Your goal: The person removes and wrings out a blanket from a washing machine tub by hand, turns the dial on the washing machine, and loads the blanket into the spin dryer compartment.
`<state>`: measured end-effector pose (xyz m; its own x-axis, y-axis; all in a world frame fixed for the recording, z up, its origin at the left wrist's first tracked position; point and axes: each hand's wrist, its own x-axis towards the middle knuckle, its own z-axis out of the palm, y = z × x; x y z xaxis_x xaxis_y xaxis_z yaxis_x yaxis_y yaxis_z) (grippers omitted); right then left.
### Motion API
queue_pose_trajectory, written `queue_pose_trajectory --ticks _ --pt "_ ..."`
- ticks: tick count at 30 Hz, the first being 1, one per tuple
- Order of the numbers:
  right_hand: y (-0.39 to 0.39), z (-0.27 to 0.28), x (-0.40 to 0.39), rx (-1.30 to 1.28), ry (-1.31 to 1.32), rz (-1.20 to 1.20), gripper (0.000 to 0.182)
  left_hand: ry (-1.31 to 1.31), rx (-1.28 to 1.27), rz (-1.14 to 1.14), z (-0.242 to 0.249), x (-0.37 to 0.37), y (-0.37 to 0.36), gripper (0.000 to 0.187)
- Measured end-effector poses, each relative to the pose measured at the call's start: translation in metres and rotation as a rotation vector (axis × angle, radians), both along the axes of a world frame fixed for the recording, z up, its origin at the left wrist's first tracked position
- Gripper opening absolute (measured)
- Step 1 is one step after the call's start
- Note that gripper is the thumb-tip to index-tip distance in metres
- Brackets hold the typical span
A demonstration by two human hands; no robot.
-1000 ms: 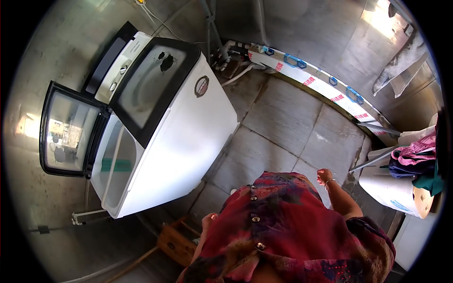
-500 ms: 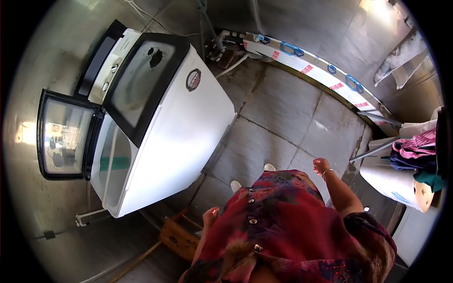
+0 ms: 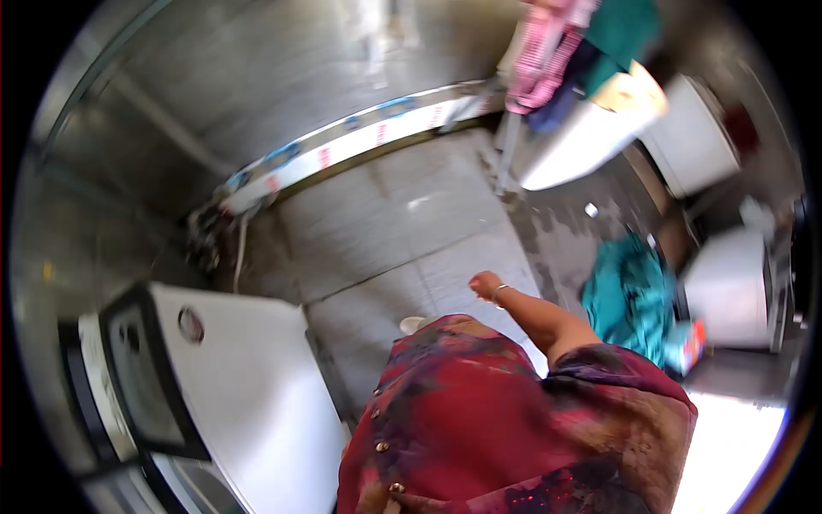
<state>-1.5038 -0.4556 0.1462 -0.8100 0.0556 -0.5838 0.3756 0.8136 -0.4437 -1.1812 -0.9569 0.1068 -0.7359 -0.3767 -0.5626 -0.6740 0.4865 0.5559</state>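
Observation:
My right hand (image 3: 486, 285) hangs over the grey tiled floor with its fingers curled in, and I see nothing in it. A bracelet (image 3: 497, 293) circles that wrist. My left hand is hidden behind the red patterned shirt (image 3: 454, 403). A white washing machine (image 3: 248, 385) with dark-framed lids stands at the lower left, apart from my right hand. Teal cloth (image 3: 629, 295) lies heaped on the floor to the right.
Pink checked, navy and green clothes (image 3: 548, 60) hang over a white rounded container (image 3: 569, 146) at upper right. Beyond it are white boxy objects (image 3: 728, 287). Pipes (image 3: 205, 236) sit in the far corner, beside a low ledge with red print (image 3: 351, 147).
My view has swung right, so the washing machine sits lower left and the teal cloth has come into sight. My left hand has dropped out of view. My right hand stays curled.

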Motion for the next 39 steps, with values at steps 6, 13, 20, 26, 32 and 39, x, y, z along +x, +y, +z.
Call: queue_pose_trajectory --ticks 6,13,20,26,32,39 --pt "0.027 -0.002 0.141 0.014 0.005 -0.411 0.024 -0.052 -0.113 -0.391 -0.002 -0.077 -0.066 0.023" --pt "0.043 -0.021 0.35 0.072 -0.207 -0.71 0.022 0.037 -0.114 -0.607 0.011 -0.151 -0.067 0.023" --pt "0.046 0.039 0.38 -0.051 -0.213 -1.095 0.018 0.08 0.094 -0.601 0.045 -0.178 0.012 0.022" --pt "0.104 0.05 0.324 -0.118 -0.069 -1.002 0.022 0.052 -0.006 -0.654 -0.02 -0.137 0.026 0.021" --pt "0.165 0.028 0.33 -0.138 0.064 -0.909 0.022 -0.119 -0.07 -0.812 -0.05 -0.128 0.106 0.021" --pt "0.24 -0.043 0.42 -0.053 -0.138 -1.07 0.021 0.009 -0.013 -0.959 -0.068 -0.186 0.202 0.021"
